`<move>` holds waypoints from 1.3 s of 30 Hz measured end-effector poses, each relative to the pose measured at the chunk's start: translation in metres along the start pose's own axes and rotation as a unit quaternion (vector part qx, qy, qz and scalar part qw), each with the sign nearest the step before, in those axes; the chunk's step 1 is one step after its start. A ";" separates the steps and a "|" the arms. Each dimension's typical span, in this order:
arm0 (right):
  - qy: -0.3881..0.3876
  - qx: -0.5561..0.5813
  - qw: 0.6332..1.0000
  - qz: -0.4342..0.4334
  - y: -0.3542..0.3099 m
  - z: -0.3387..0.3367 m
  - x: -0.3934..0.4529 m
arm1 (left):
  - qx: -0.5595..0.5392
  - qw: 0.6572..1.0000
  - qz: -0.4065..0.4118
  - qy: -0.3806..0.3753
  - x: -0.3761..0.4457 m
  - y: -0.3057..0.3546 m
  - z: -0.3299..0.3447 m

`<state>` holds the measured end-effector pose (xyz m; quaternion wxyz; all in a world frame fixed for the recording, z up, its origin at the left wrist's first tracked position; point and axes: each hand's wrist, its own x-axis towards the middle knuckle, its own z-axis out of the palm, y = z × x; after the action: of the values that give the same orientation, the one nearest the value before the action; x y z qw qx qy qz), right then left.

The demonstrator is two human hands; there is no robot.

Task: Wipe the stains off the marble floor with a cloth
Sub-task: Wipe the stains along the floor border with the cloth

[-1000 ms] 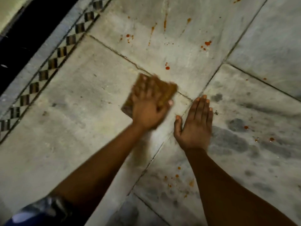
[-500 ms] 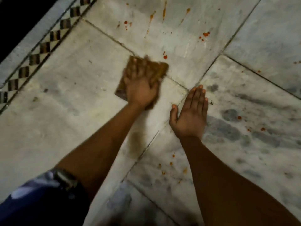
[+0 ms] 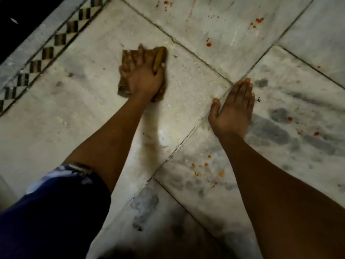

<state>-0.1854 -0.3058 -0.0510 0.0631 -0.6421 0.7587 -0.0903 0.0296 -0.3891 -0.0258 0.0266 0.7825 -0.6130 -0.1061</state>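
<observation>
The brown cloth (image 3: 160, 57) lies folded on a pale slab of the marble floor (image 3: 186, 101), mostly hidden under the left hand (image 3: 142, 77); only its far edge, a raised fold and a near corner show. The left hand's fingers lie spread and blurred on it, pressing it flat. The right hand (image 3: 233, 109) rests palm down with straight fingers across a floor joint, holding nothing. Red-orange stains (image 3: 208, 43) dot the slab beyond the cloth, more (image 3: 205, 164) lie near the right forearm. A checkered border (image 3: 47, 53) runs at left. A dark sleeve (image 3: 56, 202) is cut off at the lower edge.
</observation>
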 end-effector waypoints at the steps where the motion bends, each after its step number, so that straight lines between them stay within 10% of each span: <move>1: -0.001 -0.002 1.000 0.000 0.000 0.000 0.001 | 0.005 1.000 0.026 -0.006 -0.006 0.008 0.003; 6: -0.014 0.016 1.000 -0.005 0.000 -0.004 -0.001 | 0.021 0.981 0.192 -0.007 -0.113 -0.009 0.017; 13: -0.083 0.056 0.995 -0.021 0.002 -0.034 -0.012 | 0.036 0.975 0.219 0.001 -0.204 -0.072 -0.008; 17: -0.081 0.068 0.993 -0.055 0.005 -0.053 -0.038 | -0.193 0.979 0.059 0.035 -0.209 -0.074 -0.029; 24: -0.089 0.086 0.988 -0.087 0.036 -0.090 -0.061 | -0.521 0.846 -0.113 0.017 -0.206 -0.033 -0.078; 39: -0.070 0.004 0.982 -0.175 0.113 -0.127 -0.034 | -0.391 0.920 -0.021 -0.018 -0.121 0.076 -0.107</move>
<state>-0.3148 -0.2474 0.0473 0.1015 -0.7697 0.6277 -0.0576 -0.0487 -0.3010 0.1077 0.3170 0.7208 -0.5064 -0.3515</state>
